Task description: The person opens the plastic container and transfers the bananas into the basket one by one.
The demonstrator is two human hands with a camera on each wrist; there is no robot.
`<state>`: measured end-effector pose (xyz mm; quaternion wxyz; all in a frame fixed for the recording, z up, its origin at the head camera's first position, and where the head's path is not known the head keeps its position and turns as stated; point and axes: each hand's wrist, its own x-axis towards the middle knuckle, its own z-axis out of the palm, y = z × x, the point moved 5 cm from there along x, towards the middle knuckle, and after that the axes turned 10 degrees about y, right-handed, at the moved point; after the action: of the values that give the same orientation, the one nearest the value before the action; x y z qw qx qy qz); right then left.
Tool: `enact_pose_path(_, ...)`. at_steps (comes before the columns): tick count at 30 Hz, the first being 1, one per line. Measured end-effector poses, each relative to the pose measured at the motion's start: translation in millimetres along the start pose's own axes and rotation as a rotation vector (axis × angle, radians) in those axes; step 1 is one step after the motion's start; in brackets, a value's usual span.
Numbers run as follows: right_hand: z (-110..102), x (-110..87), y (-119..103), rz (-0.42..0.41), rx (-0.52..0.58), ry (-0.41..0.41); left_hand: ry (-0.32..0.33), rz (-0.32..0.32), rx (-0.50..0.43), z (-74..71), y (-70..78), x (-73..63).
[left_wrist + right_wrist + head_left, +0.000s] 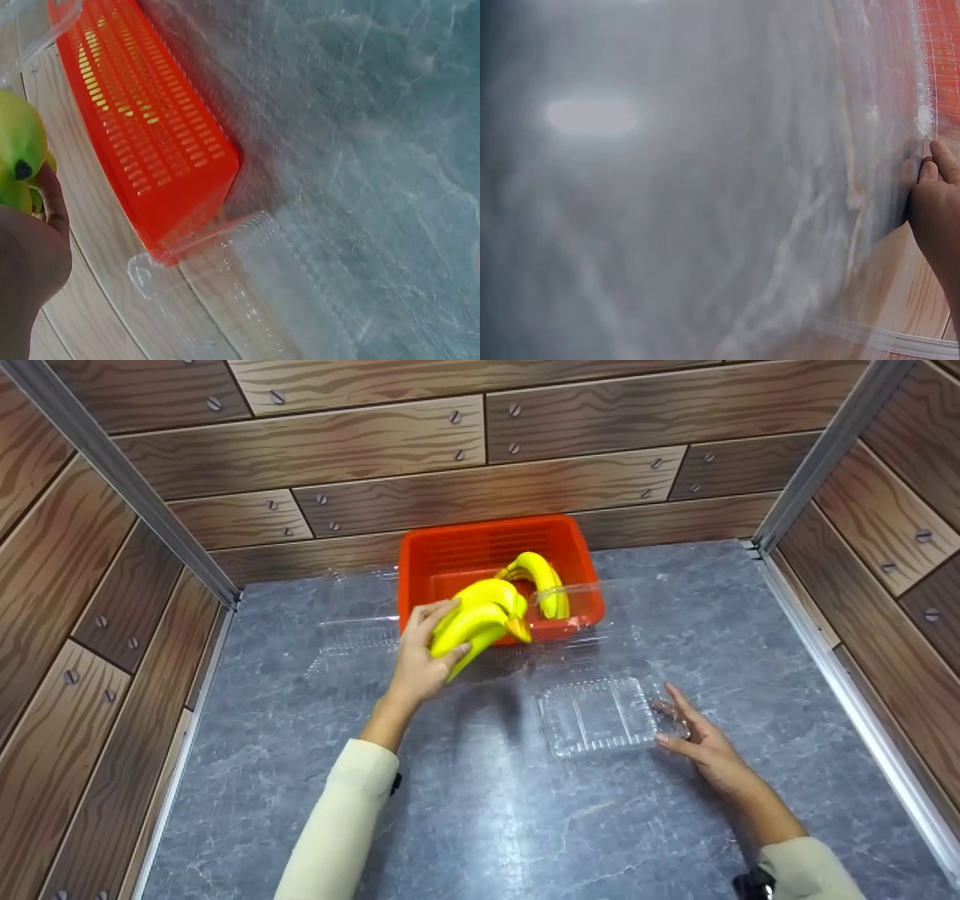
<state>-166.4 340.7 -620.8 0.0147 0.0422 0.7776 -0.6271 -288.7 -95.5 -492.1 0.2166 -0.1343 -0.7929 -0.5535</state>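
Note:
My left hand (pixel 427 656) grips a bunch of yellow bananas (pixel 480 619), held up over the front edge of a red plastic basket (pixel 589 555). The stems point to the right. Another banana bunch (pixel 551 585) lies inside the basket on its right side. Low on the right, my right hand (pixel 709 746) holds the right end of a clear plastic container (pixel 600 716), thumb at the near side and fingers at the far side. In the left wrist view, the held bananas (pixel 19 146) show only in part at the left edge.
More clear plastic packaging (pixel 356 634) lies left of the basket. A transparent panel (pixel 577 641) overlaps the basket's front right corner. Wood-patterned walls (pixel 390 442) enclose the grey marbled table (pixel 300 735) at the back and sides, with metal rails (pixel 862 705) along the edges.

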Motion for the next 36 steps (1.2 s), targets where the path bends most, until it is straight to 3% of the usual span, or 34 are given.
enact_pose_path(5, 0.7, 1.2, -1.8, 0.0, 0.003, -0.011, 0.059, -0.056, 0.016, -2.4, -5.0, 12.6)
enact_pose_path(14, 0.2, 0.2, 0.0, -0.002, 0.012, -0.006, 0.101, -0.127, 0.089, 9.7, -6.3, 42.1)
enact_pose_path(26, -0.3, 2.0, -1.7, -0.02, 0.024, 0.001, 0.017, -0.242, 0.297, 32.2, -20.8, 69.1)
enact_pose_path(36, -1.5, 1.0, -0.4, 0.007, -0.002, -0.014, -0.078, -0.225, 0.49, 51.4, -25.1, 77.1)
